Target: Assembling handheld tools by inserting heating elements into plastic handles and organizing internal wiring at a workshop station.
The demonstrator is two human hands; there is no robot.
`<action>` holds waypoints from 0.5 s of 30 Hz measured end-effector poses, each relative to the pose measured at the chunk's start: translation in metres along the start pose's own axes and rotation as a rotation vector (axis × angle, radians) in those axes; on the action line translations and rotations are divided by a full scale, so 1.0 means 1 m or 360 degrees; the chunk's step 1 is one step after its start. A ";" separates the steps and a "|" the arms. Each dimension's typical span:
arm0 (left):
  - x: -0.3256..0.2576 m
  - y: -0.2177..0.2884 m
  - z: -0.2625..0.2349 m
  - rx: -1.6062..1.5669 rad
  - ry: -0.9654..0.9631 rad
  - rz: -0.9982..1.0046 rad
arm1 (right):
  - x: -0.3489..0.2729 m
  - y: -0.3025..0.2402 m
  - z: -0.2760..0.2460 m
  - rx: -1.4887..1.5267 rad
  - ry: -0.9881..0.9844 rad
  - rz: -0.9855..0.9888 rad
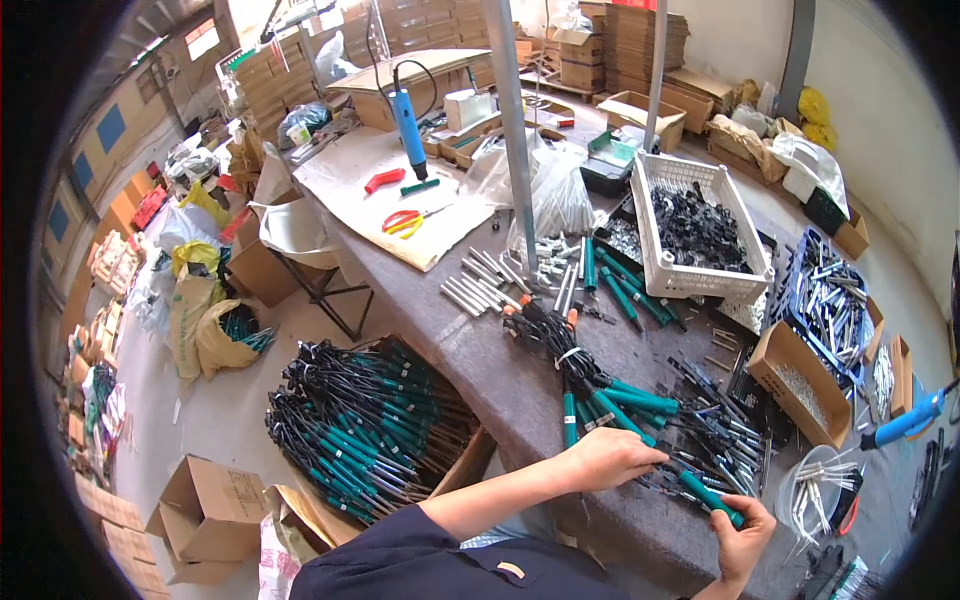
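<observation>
My right hand (742, 535), at the table's near edge, is closed around a dark green tube-shaped handle (705, 492), which slants up and left toward my other hand. My left hand (612, 460) is pinched just beyond the handle's far end. A thin dark piece shows at its fingertips, too small to make out. Beyond my left hand lies a cable-tied bundle of black cords (560, 340) with green handles (635, 400). Black parts with metal rods (715, 430) are heaped just past the held handle.
A white crate of black parts (705, 275), a blue basket of metal rods (825, 300) and a small-parts carton (800, 385) stand on the right. Blue electric screwdrivers (405, 130) hang at left and right. A carton of corded green handles (360, 430) sits left below the table.
</observation>
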State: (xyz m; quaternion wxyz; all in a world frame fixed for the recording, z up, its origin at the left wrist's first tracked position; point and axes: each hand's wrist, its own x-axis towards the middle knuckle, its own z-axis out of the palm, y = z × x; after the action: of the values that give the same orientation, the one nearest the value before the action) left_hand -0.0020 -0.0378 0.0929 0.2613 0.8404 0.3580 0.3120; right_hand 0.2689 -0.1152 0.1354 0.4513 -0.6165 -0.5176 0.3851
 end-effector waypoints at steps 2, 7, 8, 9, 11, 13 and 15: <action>0.004 -0.001 -0.002 0.0161 -0.0067 0.0137 | -0.002 -0.007 0.002 0.0055 -0.0013 0.0105; 0.003 -0.007 0.005 0.0264 -0.0199 0.0216 | -0.010 -0.032 -0.009 -0.0473 -0.0264 -0.0254; 0.005 -0.004 0.002 0.0219 -0.0222 0.0182 | -0.011 -0.029 -0.007 -0.0381 -0.0222 -0.0181; 0.004 0.002 -0.001 0.0184 -0.0242 0.0129 | -0.012 -0.026 -0.004 -0.0276 -0.0205 -0.0113; 0.000 -0.005 0.006 0.0178 -0.0251 0.0144 | -0.013 -0.036 -0.003 -0.0459 -0.0271 0.0026; -0.004 -0.007 0.008 0.0306 -0.0369 0.0221 | -0.014 -0.021 -0.003 -0.0454 -0.0403 -0.0175; -0.003 -0.007 0.009 0.0439 -0.0702 0.0112 | -0.014 -0.016 -0.002 -0.0440 -0.0480 -0.0340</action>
State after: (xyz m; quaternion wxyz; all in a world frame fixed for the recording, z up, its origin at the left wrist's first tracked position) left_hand -0.0008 -0.0376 0.0809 0.2050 0.9277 0.3020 0.0782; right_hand 0.2634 -0.1287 0.1510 0.3182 -0.5496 -0.6895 0.3483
